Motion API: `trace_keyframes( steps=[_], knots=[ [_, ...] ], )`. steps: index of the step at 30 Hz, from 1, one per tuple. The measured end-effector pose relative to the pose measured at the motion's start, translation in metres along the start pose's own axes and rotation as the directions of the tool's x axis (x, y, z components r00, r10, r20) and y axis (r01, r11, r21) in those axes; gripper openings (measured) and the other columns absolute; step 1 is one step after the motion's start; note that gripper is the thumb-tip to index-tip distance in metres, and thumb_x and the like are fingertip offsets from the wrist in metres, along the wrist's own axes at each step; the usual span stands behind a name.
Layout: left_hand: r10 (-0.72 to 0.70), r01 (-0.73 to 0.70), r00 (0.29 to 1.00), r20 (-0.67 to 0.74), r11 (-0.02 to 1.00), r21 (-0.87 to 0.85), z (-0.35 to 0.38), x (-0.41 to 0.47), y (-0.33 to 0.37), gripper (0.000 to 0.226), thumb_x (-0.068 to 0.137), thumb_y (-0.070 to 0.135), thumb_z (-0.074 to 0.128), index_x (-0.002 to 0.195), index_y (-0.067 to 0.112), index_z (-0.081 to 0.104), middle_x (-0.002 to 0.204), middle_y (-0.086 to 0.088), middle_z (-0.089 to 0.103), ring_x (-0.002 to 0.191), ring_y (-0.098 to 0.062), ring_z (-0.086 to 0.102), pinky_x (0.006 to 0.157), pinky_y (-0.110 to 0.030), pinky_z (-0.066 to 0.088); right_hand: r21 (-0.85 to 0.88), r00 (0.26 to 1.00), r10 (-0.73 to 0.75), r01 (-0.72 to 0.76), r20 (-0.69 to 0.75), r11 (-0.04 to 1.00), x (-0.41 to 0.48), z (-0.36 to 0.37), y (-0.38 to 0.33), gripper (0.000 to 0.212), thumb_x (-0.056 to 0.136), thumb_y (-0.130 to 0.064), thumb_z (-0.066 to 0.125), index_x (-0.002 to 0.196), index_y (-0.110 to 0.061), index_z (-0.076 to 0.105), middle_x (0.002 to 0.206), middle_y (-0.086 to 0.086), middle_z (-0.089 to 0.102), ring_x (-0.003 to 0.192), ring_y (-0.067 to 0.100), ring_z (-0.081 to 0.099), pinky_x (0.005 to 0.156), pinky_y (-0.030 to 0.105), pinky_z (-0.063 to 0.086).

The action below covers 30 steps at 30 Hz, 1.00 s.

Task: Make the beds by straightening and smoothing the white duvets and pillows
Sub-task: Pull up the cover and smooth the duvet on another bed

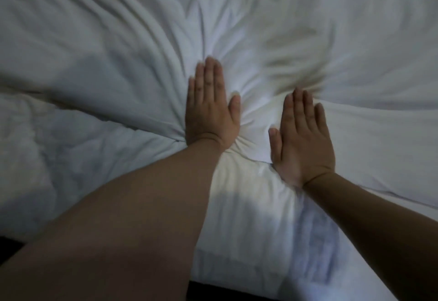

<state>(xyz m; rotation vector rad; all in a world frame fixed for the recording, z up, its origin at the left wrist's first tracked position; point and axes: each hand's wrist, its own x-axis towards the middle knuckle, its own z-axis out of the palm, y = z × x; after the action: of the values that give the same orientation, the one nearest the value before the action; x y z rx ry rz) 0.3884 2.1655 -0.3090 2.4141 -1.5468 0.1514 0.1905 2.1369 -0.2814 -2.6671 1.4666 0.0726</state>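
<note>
I see my left hand (211, 113) lying flat, palm down, on the rumpled white fabric duvet (118, 39). My right hand (303, 139) lies flat on the same duvet, to the right of the left hand and a little nearer to me. The two are apart, with bunched cloth between them. Creases fan out beyond the left hand and to either side. Nearer me than the left hand, the bedding ends at a narrow dark strip (213, 297).

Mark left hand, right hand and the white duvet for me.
left hand (211, 111): head view, middle of the back of the hand.
right hand (304, 141): head view, middle of the back of the hand.
white duvet (106, 35): head view, creased fabric at upper left.
</note>
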Motion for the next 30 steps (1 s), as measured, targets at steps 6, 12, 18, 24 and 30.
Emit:
trace_keyframes(
  steps=[6,12,18,24,30],
  knots=[
    [0.001,0.005,0.995,0.104,0.999,-0.053,-0.009,0.004,-0.003,0.071,0.104,0.046,0.022,0.161,0.004,0.015,0.169,-0.012,0.012,0.157,-0.025,0.008,0.127,-0.040,0.005,-0.028,0.999,0.034,-0.033,0.032,0.999,0.015,0.000,-0.041,0.073,0.104,-0.047,0.011,0.160,0.000,0.001,0.168,0.018,-0.005,0.156,0.027,-0.011,0.127,0.047,0.001],
    [0.285,-0.307,0.940,0.189,0.946,0.099,-0.033,0.020,-0.068,0.069,0.106,0.048,0.017,0.162,0.009,0.007,0.170,-0.009,0.004,0.157,-0.024,0.001,0.127,-0.040,0.004,0.001,0.998,-0.024,0.024,0.060,1.000,0.033,-0.001,-0.099,0.073,0.105,-0.049,0.011,0.160,-0.003,0.000,0.169,0.015,-0.008,0.156,0.026,-0.013,0.127,0.046,-0.002],
    [0.281,-0.290,0.948,0.151,0.956,0.038,-0.047,0.057,-0.180,0.065,0.105,0.044,0.028,0.161,0.010,0.022,0.168,-0.008,0.020,0.155,-0.024,0.018,0.125,-0.041,0.015,0.028,0.999,-0.015,0.014,0.052,1.000,0.050,0.004,-0.140,0.073,0.105,-0.050,0.008,0.160,-0.004,-0.006,0.168,0.014,-0.013,0.155,0.025,-0.018,0.127,0.046,-0.003],
    [0.341,-0.359,0.914,0.218,0.932,0.048,-0.054,0.075,-0.219,0.066,0.106,0.045,0.024,0.161,0.008,0.019,0.168,-0.009,0.016,0.156,-0.022,0.013,0.126,-0.040,0.013,0.070,0.995,-0.083,0.080,0.053,0.994,0.068,0.001,-0.177,0.075,0.104,-0.053,0.007,0.160,-0.005,-0.006,0.168,0.015,-0.013,0.155,0.026,-0.019,0.126,0.044,-0.007],
    [0.329,-0.368,0.907,0.264,0.923,0.114,-0.061,0.091,-0.262,0.069,0.104,0.045,0.023,0.161,0.009,0.015,0.169,-0.009,0.013,0.156,-0.021,0.011,0.126,-0.040,0.012,0.081,0.998,-0.062,0.061,0.017,0.995,0.087,0.001,-0.213,0.076,0.105,-0.053,0.010,0.160,-0.002,-0.001,0.169,0.017,-0.006,0.156,0.027,-0.013,0.126,0.048,-0.005]
  ],
)
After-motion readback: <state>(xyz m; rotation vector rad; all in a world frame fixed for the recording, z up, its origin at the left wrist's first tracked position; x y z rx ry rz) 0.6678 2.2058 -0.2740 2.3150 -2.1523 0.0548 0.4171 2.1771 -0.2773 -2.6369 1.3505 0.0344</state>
